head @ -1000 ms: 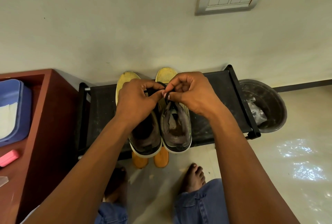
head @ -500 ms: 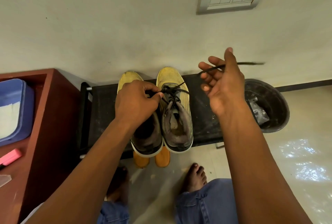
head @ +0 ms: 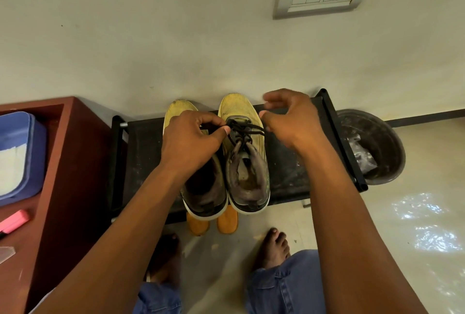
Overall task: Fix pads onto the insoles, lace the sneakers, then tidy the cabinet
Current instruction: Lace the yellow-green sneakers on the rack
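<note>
1. Right sneaker point(head: 245, 152) on black rack point(head: 289, 162), toe to wall, heel to person.
2. Left hand point(head: 191, 142) pinching black lace point(head: 245, 130) at left side.
3. Right hand point(head: 289, 120) just right of lace, fingers loosely curled, maybe holding nothing; nearer the loose end.

Two worn yellow mesh sneakers with dark grey collars and white soles stand side by side, toes to the wall, on a black rack shelf point(head: 289, 162). Right sneaker point(head: 247, 162) carries a black lace point(head: 245, 130) crossed over its tongue; left sneaker point(head: 203, 188) is partly hidden
</note>
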The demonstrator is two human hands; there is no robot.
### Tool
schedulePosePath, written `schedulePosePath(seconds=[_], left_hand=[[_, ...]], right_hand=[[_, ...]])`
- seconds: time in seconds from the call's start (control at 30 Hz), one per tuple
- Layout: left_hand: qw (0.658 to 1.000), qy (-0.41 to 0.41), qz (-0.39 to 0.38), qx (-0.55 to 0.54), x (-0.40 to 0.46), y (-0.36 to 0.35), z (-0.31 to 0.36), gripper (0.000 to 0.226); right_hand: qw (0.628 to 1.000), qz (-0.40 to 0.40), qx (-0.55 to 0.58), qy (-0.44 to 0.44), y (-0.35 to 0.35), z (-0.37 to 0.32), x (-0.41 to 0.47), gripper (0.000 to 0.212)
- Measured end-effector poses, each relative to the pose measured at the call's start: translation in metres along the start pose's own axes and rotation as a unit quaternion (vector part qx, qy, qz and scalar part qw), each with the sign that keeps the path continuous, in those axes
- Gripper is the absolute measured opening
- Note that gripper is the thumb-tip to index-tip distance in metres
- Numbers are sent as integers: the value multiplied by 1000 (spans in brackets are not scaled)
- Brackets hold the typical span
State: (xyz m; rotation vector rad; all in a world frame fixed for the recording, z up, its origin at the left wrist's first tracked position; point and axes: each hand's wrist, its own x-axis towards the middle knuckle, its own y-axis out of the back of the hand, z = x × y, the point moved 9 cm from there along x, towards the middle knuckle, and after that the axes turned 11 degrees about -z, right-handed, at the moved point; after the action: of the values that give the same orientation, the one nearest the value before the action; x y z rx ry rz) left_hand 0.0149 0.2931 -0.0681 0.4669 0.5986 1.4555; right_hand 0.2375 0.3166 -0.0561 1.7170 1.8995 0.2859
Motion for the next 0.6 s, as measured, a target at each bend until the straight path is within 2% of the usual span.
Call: schedulePosePath(seconds=[0.1, 0.17, 0.4, 0.6], left_hand=[[1000, -7, -9, -23, 1, -2, 2, 5], [999, -14, -13, -27, 1, -3, 3, 5], [999, -23, -15, -26, 0, -3, 6, 6], [1000, -23, -18, 8, -3, 0, 6, 6]], right_hand=[[986, -160, 38, 37, -38, -12, -2, 39], [980, -197, 10, 38, -50, -14, -4, 38], [991, -127, -28, -1, -31, -4, -2, 15], [993, -101, -64, -16, -13, 4, -3, 16]])
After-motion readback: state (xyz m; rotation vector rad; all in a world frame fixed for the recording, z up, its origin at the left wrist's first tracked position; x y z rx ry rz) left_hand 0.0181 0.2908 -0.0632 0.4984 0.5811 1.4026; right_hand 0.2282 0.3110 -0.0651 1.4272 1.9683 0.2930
